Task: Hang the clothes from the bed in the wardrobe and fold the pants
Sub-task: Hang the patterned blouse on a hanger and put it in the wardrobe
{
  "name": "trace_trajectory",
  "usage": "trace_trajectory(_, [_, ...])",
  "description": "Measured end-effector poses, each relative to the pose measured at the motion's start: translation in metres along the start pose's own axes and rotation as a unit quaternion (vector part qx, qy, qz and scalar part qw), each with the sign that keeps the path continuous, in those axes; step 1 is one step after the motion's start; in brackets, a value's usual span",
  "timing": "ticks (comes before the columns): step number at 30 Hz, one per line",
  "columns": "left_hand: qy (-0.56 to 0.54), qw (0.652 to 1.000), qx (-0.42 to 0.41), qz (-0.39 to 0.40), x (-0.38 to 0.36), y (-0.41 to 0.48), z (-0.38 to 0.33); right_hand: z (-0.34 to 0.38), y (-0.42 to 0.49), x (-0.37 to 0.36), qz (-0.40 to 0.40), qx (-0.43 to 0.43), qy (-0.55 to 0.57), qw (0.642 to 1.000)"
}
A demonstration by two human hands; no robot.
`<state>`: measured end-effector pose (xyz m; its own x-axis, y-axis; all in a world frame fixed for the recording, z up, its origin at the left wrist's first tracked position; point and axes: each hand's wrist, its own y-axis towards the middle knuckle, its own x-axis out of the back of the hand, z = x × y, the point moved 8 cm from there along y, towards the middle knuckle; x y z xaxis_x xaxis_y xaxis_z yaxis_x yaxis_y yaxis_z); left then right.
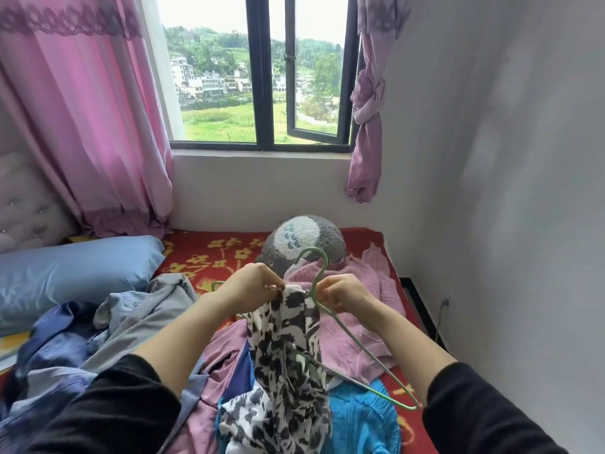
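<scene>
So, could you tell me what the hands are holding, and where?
The left hand pinches the black-and-white garment at its top edge; the right hand pinches it by the green hanger neck.

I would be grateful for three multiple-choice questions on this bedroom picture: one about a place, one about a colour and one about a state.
1. Where does the grey-and-white plush toy lie?
A. On the red floral bed, below the window
B. On the windowsill
C. On the blue pillow

2. What colour is the thin wire hanger?
A. Pink
B. Black
C. Green

3. What is the left hand doing?
A. Lying flat on the bed
B. Pinching the black-and-white patterned garment
C. Hanging idle

Answers: 1 A, it rests on the sheet under the sill; 2 C, its hook rises green beside the right hand; 3 B, its fingertips gather the cloth's top edge.
</scene>
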<state>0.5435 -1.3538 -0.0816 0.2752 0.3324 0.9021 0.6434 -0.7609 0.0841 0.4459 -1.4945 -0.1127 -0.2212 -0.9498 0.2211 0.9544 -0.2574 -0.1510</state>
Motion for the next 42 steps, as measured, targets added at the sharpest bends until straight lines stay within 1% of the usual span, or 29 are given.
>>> trace_trajectory(1, [-0.013,1.0,-0.01,0.0,0.002,-0.002,0.001,-0.006,0.001,0.004,0.003,-0.006,-0.054,0.999])
trace_trajectory(4, [-0.041,0.998,-0.037,-0.009,0.008,-0.011,0.0,-0.029,0.002,-0.011,0.092,-0.028,-0.196,0.976])
trace_trajectory(6, [-0.059,0.997,-0.045,-0.016,0.013,-0.015,-0.001,-0.037,0.004,-0.024,0.105,-0.026,-0.268,0.957])
trace_trajectory(7, [-0.067,0.997,-0.046,-0.019,0.015,-0.017,0.0,-0.038,0.005,-0.029,0.097,-0.02,-0.277,0.956])
trace_trajectory(8, [-0.073,0.996,-0.046,-0.022,0.018,-0.02,0.002,-0.037,0.005,-0.032,0.094,-0.016,-0.271,0.958])
trace_trajectory(9, [-0.078,0.996,-0.045,-0.026,0.021,-0.022,0.004,-0.036,0.008,-0.033,0.093,-0.009,-0.24,0.966])
trace_trajectory(10, [-0.082,0.995,-0.039,-0.032,0.025,-0.024,0.009,-0.035,0.007,-0.034,0.092,-0.016,-0.183,0.979])
trace_trajectory(11, [-0.086,0.995,-0.028,-0.039,0.029,-0.027,0.015,-0.034,0.007,-0.034,0.093,-0.021,-0.092,0.991])
trace_trajectory(13, [-0.094,0.994,0.002,-0.056,0.035,-0.032,0.03,-0.034,0.01,-0.03,0.078,-0.043,0.059,0.994])
trace_trajectory(14, [-0.093,0.994,0.017,-0.061,0.035,-0.035,0.037,-0.032,0.012,-0.028,0.062,-0.045,0.081,0.994])
trace_trajectory(16, [-0.077,0.994,0.04,-0.065,0.033,-0.04,0.047,-0.027,0.016,-0.028,0.045,-0.03,0.064,0.997])
trace_trajectory(18, [-0.069,0.994,0.052,-0.072,0.03,-0.043,0.056,-0.021,0.015,-0.033,0.077,-0.018,0.016,0.997])
trace_trajectory(19, [-0.07,0.993,0.056,-0.075,0.029,-0.044,0.059,-0.019,0.013,-0.036,0.102,-0.014,-0.033,0.994])
trace_trajectory(20, [-0.07,0.993,0.06,-0.078,0.029,-0.045,0.062,-0.02,0.012,-0.039,0.124,-0.008,-0.108,0.986])
trace_trajectory(21, [-0.071,0.992,0.065,-0.081,0.029,-0.045,0.065,-0.025,0.014,-0.037,0.116,-0.002,-0.209,0.971])
trace_trajectory(22, [-0.075,0.991,0.072,-0.087,0.03,-0.045,0.067,-0.029,0.017,-0.028,0.073,0.004,-0.331,0.941])
trace_trajectory(23, [-0.077,0.989,0.078,-0.096,0.032,-0.045,0.07,-0.03,0.02,-0.015,0.01,0.006,-0.44,0.898])
trace_trajectory(24, [-0.076,0.987,0.085,-0.109,0.035,-0.047,0.074,-0.032,0.021,-0.001,-0.055,0.0,-0.505,0.861])
trace_trajectory(25, [-0.072,0.985,0.094,-0.123,0.038,-0.048,0.078,-0.034,0.019,0.012,-0.103,-0.013,-0.526,0.844])
trace_trajectory(27, [-0.077,0.98,0.117,-0.141,0.043,-0.054,0.09,-0.042,0.014,0.035,-0.162,-0.038,-0.519,0.838])
trace_trajectory(29, [-0.1,0.971,0.144,-0.16,0.045,-0.058,0.101,-0.049,0.011,0.053,-0.182,-0.066,-0.515,0.835])
trace_trajectory(32, [-0.127,0.957,0.177,-0.194,0.046,-0.06,0.111,-0.063,0.007,0.072,-0.202,-0.121,-0.414,0.879])
trace_trajectory(34, [-0.094,0.959,0.187,-0.189,0.046,-0.058,0.111,-0.062,0.006,0.078,-0.214,-0.135,-0.352,0.901])
trace_trajectory(37, [-0.023,0.963,0.183,-0.198,0.047,-0.053,0.104,-0.058,0.005,0.084,-0.247,-0.14,-0.287,0.915])
trace_trajectory(38, [0.005,0.961,0.183,-0.205,0.048,-0.053,0.101,-0.056,0.005,0.085,-0.256,-0.139,-0.288,0.912])
trace_trajectory(39, [0.035,0.959,0.183,-0.213,0.049,-0.053,0.097,-0.054,0.006,0.084,-0.257,-0.137,-0.315,0.904])
trace_trajectory(42, [0.084,0.952,0.178,-0.235,0.052,-0.052,0.087,-0.044,0.009,0.075,-0.252,-0.101,-0.454,0.849])
